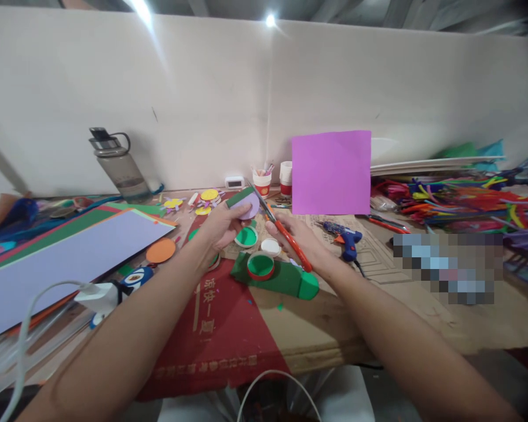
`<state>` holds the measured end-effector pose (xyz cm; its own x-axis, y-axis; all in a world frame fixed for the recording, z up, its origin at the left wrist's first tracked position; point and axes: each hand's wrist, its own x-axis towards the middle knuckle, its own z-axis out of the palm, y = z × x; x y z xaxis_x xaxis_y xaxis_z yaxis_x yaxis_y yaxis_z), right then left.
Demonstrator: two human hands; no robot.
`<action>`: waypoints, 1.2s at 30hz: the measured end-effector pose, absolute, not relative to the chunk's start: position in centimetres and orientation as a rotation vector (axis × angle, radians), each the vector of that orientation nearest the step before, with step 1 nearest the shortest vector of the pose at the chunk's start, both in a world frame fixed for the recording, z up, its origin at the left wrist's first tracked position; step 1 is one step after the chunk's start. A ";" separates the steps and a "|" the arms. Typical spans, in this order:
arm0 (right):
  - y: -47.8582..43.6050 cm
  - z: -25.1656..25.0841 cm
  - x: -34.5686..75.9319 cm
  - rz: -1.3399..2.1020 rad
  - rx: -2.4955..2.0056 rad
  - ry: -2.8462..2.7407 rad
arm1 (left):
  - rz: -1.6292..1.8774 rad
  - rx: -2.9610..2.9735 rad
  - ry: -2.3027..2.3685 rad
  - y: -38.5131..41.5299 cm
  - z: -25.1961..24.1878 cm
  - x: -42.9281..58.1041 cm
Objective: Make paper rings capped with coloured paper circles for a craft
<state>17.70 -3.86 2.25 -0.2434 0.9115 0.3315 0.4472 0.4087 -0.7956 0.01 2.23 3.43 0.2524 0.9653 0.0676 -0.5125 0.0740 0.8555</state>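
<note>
My left hand is closed on a lilac paper circle, with a dark green paper strip behind or against it. In my right hand are scissors with red-orange handles, their blades at the circle's right edge. Whether the blades touch the paper, I cannot tell. Below my hands a round green-lined piece with a red rim rests on a folded dark green paper piece. Behind it are another green-lined round piece and a white disc.
A blue glue gun lies right of my right hand. A purple sheet stands against the wall near paper cups. On the left are a bottle, stacked coloured sheets and an orange disc. Pipe cleaners pile up far right.
</note>
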 end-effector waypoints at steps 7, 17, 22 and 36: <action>-3.7 1.7 17.6 0.830 -1.148 -1.818 | 1.433 0.686 0.691 1.5 3.0 1.5; -3.5 1.9 17.7 0.758 -1.140 -1.878 | 1.379 0.911 0.684 1.3 2.9 1.5; -3.9 2.2 17.5 0.775 -1.156 -1.854 | 1.354 0.949 0.663 1.4 2.9 1.3; -3.8 2.1 17.8 0.798 -1.156 -1.856 | 1.233 1.035 0.675 1.7 3.8 0.1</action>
